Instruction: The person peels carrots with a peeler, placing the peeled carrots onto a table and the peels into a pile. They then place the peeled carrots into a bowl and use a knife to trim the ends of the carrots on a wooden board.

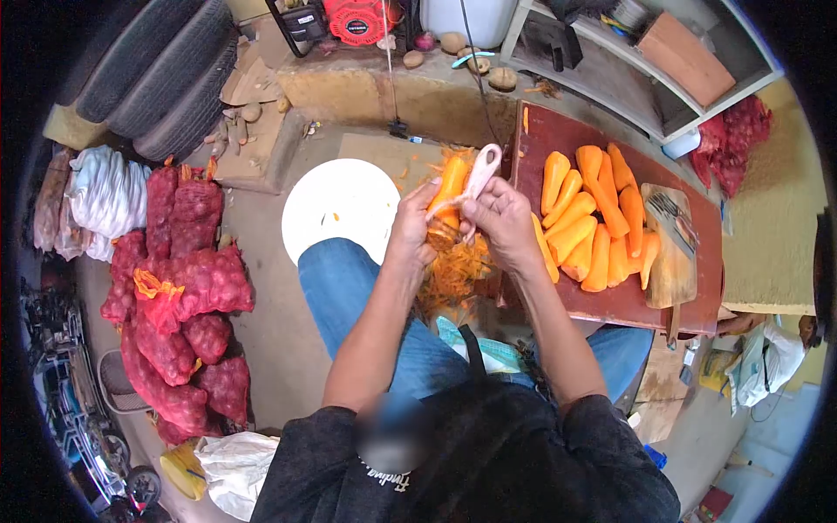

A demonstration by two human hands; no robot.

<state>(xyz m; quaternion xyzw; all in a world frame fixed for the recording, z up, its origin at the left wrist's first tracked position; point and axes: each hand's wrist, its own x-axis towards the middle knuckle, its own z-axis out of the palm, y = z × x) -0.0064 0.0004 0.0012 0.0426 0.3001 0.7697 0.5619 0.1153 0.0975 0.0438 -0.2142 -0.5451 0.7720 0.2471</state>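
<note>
My left hand point(410, 225) is closed around an orange carrot point(451, 180), which points up and away from me. In my right hand point(506, 220) is a pale pink peeler point(480, 174) with a looped handle end. Its head lies across the carrot, touching it or very close. Below both hands, a heap of orange peelings point(453, 275) lies between my knees. To the right, several peeled carrots point(575, 209) rest on a red-brown table point(558, 131). Left of my hands is a white round surface point(327, 200) with a few orange scraps.
A wooden board point(676, 277) with cutlery point(670, 213) lies on the table's right side. Red net sacks point(205, 279) are piled at the left, below stacked tyres point(187, 83). A concrete ledge point(366, 96) and a shelf point(628, 70) stand ahead. A thin cord point(390, 70) hangs down in front.
</note>
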